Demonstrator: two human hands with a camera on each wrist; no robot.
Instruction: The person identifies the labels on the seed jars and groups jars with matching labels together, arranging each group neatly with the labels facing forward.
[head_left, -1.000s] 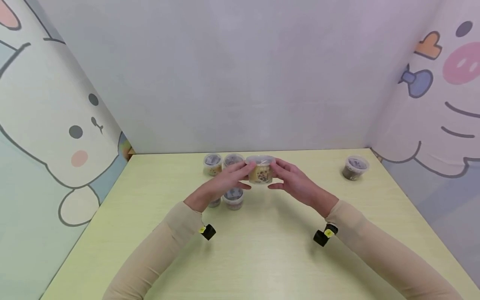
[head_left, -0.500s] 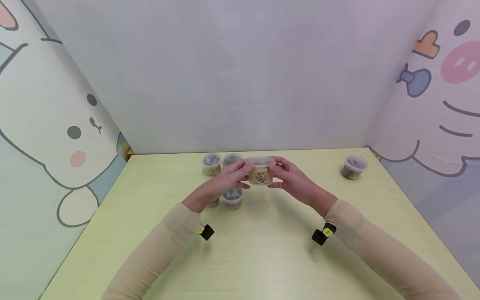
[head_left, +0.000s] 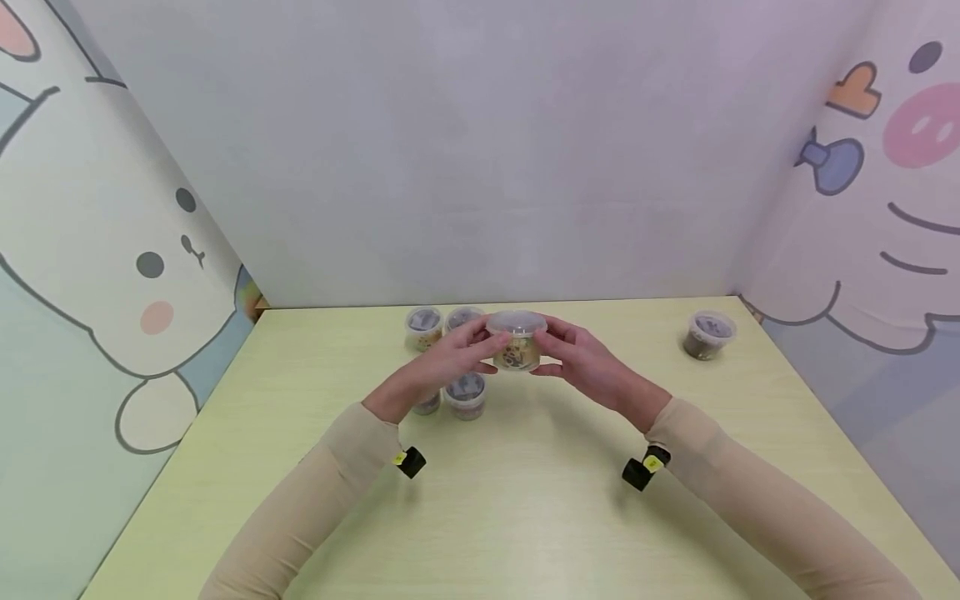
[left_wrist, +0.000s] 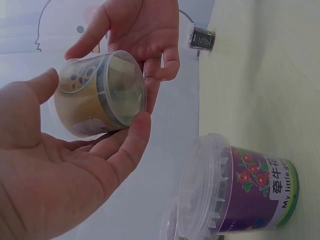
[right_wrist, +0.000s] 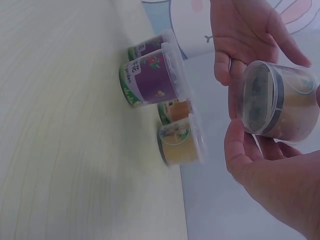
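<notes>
A small clear plastic tub with a yellowish printed label [head_left: 517, 353] is held up above the table between both hands. On its left side, my left hand [head_left: 444, 363] grips it, with the thumb on the near face and fingers behind and below. My right hand [head_left: 597, 368] holds the opposite side with its thumb and fingers. The tub's see-through base [left_wrist: 126, 92] faces the table in the left wrist view. Just beyond and below my left hand stand several lidded tubs, including a purple-labelled one [left_wrist: 252, 189]; the left forearm and hand partly hide some.
Behind the left hand, a yellow-labelled tub [head_left: 424, 331] and another lidded tub [head_left: 465, 317] stand near the back wall. A dark tub [head_left: 708, 337] stands alone at the far right of the pale wooden table [head_left: 517, 517]. Printed cloth walls [head_left: 480, 167] enclose the table.
The held tub has shifted slightly left, and its lid and printed face show at a changed angle. Both hands have moved slightly with it. The tubs on the table stay put.
</notes>
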